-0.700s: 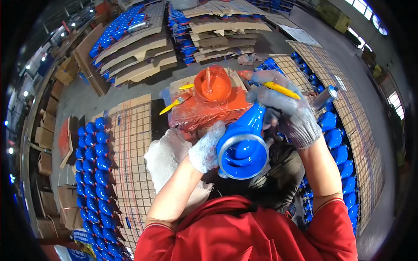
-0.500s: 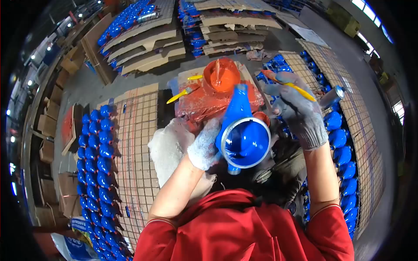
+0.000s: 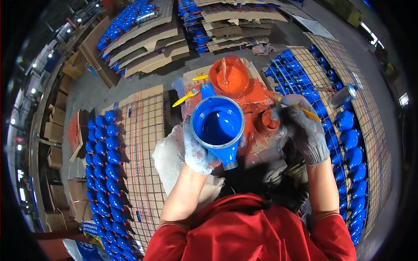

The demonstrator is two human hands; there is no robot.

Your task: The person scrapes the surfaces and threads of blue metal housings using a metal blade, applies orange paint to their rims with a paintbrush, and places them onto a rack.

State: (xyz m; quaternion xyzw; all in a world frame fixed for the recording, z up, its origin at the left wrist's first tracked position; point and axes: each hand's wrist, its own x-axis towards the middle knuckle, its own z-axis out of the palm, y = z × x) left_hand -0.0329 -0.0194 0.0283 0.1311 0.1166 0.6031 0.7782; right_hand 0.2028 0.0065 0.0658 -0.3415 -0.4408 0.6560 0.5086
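My gloved left hand [image 3: 198, 152] grips a blue water meter housing [image 3: 217, 124] from its left and underside. Its wide round opening with a bare metal rim faces up towards me, and one threaded pipe end points down to the right. In my gloved right hand [image 3: 303, 132] is a paintbrush [image 3: 310, 114] with a yellow handle, its red-coated end pointing left. The brush is apart from the housing. Beyond the housing stands a red paint pot [image 3: 213, 71] with a stick-like handle in it. A small red cup [image 3: 270, 122] sits near my right hand.
Another yellow-handled paintbrush [image 3: 186, 97] lies left of the pot on the red-smeared surface. Rows of blue housings stand left [image 3: 104, 163] and right [image 3: 355, 152], beside wire mesh [image 3: 143, 126] over cardboard. A silver can [image 3: 344, 96] is at right. Cardboard-layered stacks [image 3: 152, 61] rise behind.
The housing has moved left and turned, so its long pipe end no longer points away to the upper right. My right hand has shifted slightly down, still with the paintbrush. The view has shifted slightly.
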